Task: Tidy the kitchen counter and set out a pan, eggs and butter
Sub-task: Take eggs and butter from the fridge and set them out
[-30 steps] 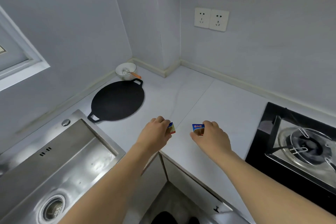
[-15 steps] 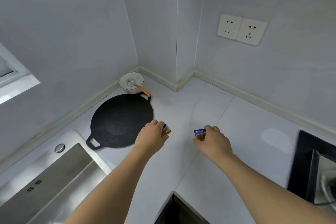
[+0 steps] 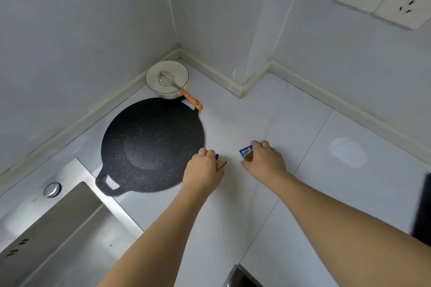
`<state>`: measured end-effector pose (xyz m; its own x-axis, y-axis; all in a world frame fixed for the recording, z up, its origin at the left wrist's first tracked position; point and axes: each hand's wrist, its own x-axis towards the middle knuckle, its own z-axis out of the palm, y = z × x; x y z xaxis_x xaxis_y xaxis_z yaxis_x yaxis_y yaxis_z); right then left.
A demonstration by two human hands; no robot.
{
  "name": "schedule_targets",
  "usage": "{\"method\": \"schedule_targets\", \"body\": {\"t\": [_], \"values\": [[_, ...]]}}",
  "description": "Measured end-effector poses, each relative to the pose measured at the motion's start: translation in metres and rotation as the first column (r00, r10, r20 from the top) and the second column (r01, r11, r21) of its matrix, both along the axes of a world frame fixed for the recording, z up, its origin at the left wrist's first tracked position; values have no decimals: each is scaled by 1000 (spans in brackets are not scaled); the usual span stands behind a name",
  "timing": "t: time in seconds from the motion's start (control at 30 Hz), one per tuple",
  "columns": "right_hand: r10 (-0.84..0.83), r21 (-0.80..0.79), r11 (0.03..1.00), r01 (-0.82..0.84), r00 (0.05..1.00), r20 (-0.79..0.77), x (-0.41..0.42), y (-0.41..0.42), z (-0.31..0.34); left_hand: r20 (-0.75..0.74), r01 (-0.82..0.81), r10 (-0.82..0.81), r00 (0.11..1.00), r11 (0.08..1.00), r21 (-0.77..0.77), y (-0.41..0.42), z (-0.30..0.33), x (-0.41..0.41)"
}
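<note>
Beside pan [image 3: 151, 144], hands [image 3: 203, 171] pinching packets [image 3: 246, 152]

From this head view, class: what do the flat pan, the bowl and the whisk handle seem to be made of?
Flat pan: probably non-stick coated metal; matte black with pale speckles.
Bowl: likely glazed ceramic; smooth glossy white with a thin dark rim line.
Whisk handle: plastic or silicone, hard to tell which; uniform orange below shiny wire loops.

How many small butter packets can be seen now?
2. One butter packet is held by the left hand beside the pan; the other packet is held by the right hand.
</note>
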<state>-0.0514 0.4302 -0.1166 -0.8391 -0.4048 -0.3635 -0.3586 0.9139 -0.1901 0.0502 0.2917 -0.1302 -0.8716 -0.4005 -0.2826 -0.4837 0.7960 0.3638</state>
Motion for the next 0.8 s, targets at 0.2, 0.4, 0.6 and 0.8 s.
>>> {"method": "schedule_targets", "body": {"t": [0.2, 0.4, 0.6, 0.8], "values": [[106, 19, 994, -106, 994, -11, -7, -16, -16, 0, 43, -43, 999, 996, -81, 6, -17, 1], [128, 10, 992, -128, 991, 26, -6, -12, -8, 16, 59, -58, 998, 995, -85, 7, -10, -2], [106, 6, 994, -106, 994, 9, -1, 27, 28, 70, 45, -40, 997, 995, -83, 16, 26, -5], [-16, -44, 999, 13, 997, -70, 10, 111, 74, -32, 186, -191, 981, 975, -118, 62, 75, -22]]}}
